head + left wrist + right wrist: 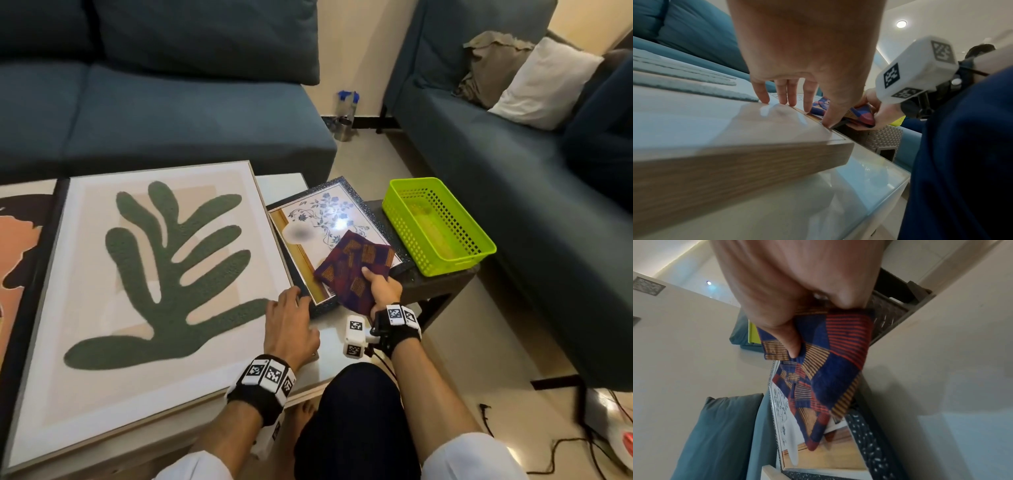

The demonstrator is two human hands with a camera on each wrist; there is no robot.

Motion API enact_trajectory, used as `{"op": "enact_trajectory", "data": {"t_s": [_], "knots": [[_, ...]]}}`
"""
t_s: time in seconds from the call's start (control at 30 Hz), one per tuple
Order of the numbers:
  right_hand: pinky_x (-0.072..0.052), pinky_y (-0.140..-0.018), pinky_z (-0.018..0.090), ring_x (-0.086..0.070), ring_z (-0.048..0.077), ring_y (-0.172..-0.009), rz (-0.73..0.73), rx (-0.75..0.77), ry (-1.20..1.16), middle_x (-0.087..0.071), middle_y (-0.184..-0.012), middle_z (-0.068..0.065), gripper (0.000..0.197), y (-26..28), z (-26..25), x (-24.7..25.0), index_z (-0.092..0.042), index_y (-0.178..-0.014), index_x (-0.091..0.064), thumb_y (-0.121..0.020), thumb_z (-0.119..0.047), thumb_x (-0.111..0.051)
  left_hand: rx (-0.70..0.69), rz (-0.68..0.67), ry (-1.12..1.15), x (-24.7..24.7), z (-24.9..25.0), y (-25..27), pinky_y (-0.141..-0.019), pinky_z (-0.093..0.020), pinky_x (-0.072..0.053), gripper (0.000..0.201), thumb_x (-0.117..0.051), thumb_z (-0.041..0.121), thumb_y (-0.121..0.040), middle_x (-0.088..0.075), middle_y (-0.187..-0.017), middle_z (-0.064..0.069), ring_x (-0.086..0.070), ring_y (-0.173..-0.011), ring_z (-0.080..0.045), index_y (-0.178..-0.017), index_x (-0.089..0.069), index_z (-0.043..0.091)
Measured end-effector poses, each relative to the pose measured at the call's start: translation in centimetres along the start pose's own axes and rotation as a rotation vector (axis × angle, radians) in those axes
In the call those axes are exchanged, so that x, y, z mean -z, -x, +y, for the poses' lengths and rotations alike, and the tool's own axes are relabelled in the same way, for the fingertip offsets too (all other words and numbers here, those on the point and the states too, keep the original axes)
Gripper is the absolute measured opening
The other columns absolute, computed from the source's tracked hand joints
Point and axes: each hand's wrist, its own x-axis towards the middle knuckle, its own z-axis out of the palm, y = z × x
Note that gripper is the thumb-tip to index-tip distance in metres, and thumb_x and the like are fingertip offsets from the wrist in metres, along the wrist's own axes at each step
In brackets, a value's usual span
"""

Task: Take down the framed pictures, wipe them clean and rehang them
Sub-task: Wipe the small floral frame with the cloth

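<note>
The small frame [337, 240] lies flat, glass up, half on the table [281, 183] and half on a dark stool [442, 284], right beside the big leaf frame [150, 274]. The right hand [385, 289] pinches a folded cloth [354, 267] against its glass while the left hand [291, 325] rests with fingers spread and straight on the frames' near corners. I'd guess it's light but stiff and breakable, with slick glass, so hold it by the textured border at both side edges; the cloth is soft and just bunches.
</note>
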Motion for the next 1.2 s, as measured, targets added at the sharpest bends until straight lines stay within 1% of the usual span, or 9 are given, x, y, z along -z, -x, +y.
{"op": "enact_trajectory", "data": {"t_s": [0.2,0.3,0.4,0.5,0.67,0.87,0.97,1.07,1.2], "knots": [[-0.058,-0.085,0.044,-0.067,0.025,-0.085,0.028,0.233,-0.039,-0.072,-0.079,0.002,0.016,-0.1,-0.7,-1.1,-0.016,-0.083,-0.075,-0.087,0.0,-0.074,0.048,-0.003,-0.007,-0.1,0.4,0.1,-0.126,-0.045,-0.022,0.073,-0.064,0.038,-0.089,-0.031,-0.165,-0.012,-0.026,-0.155,-0.027,-0.155,-0.04,0.015],[-0.057,-0.082,0.041,-0.067,0.023,-0.083,0.06,0.289,-0.048,-0.072,-0.078,0.0,0.009,-0.3,-0.6,-1.2,-0.007,-0.095,-0.077,-0.088,-0.003,-0.075,0.139,-0.058,-0.061,-0.7,1.0,-0.2,-0.129,-0.054,-0.011,0.095,-0.069,0.044,-0.087,-0.012,-0.173,-0.015,-0.008,-0.161,-0.032,-0.163,-0.021,0.012],[-0.058,-0.083,0.043,-0.068,0.025,-0.084,0.069,0.289,-0.075,-0.072,-0.08,0.001,0.01,-1.0,-0.1,-1.0,-0.009,-0.095,-0.076,-0.088,-0.002,-0.074,0.207,-0.112,-0.071,-1.4,1.3,-0.9,-0.13,-0.057,-0.004,0.106,-0.072,0.036,-0.086,-0.002,-0.175,-0.016,0.001,-0.163,-0.032,-0.165,-0.007,0.006],[-0.058,-0.085,0.045,-0.068,0.025,-0.084,0.081,0.267,-0.118,-0.072,-0.08,0.003,0.016,-1.4,0.2,-0.9,-0.016,-0.084,-0.074,-0.087,-0.001,-0.074,0.227,-0.15,-0.076,-1.8,1.2,-1.3,-0.13,-0.057,-0.001,0.106,-0.069,0.03,-0.085,0.002,-0.175,-0.015,0.004,-0.163,-0.031,-0.166,-0.004,0.005],[-0.056,-0.079,0.04,-0.069,0.018,-0.074,0.078,0.263,-0.208,-0.074,-0.071,-0.006,0.02,-1.5,0.2,-0.7,-0.019,-0.083,-0.074,-0.088,0.001,-0.073,0.216,-0.157,-0.096,-2.1,1.0,-1.2,-0.13,-0.057,0.002,0.102,-0.061,0.033,-0.091,0.008,-0.175,-0.014,0.008,-0.163,-0.031,-0.166,0.002,0.005],[-0.058,-0.076,0.038,-0.069,0.01,-0.063,0.076,0.261,-0.313,-0.074,-0.067,-0.008,0.023,-0.2,-0.5,0.0,-0.018,-0.084,-0.074,-0.088,0.005,-0.071,0.163,-0.091,-0.02,-2.3,0.1,-1.3,-0.13,-0.05,0.002,0.098,-0.062,0.04,-0.092,-0.001,-0.176,-0.012,0.0,-0.163,-0.029,-0.166,-0.008,0.007],[-0.057,-0.076,0.037,-0.068,0.019,-0.074,0.059,0.27,-0.333,-0.074,-0.069,-0.005,0.023,0.5,-1.1,0.5,-0.017,-0.084,-0.073,-0.087,0.005,-0.071,0.16,0.094,0.326,-1.9,-0.9,-1.5,-0.129,-0.044,-0.022,0.077,-0.063,0.034,-0.096,-0.03,-0.169,-0.012,-0.028,-0.156,-0.027,-0.161,-0.031,0.008],[-0.058,-0.079,0.039,-0.069,0.021,-0.077,-0.012,0.239,-0.355,-0.076,-0.071,-0.005,0.021,0.8,-1.4,0.9,-0.014,-0.086,-0.072,-0.086,0.006,-0.071,0.4,0.131,0.986,0.5,-1.7,-2.2,-0.117,-0.044,-0.043,0.058,-0.058,0.025,-0.104,-0.048,-0.158,-0.009,-0.05,-0.141,-0.026,-0.158,-0.04,0.015],[-0.062,-0.059,0.032,-0.072,0.014,-0.063,-0.113,0.154,-0.351,-0.076,-0.071,0.0,0.018,1.7,-1.2,1.2,-0.007,-0.092,-0.07,-0.086,0.009,-0.07,0.518,0.128,1.628,3.8,-3.5,-3.6,-0.099,-0.043,-0.058,0.041,-0.058,0.032,-0.106,-0.074,-0.129,-0.013,-0.073,-0.114,-0.028,-0.142,-0.058,0.012]]}}
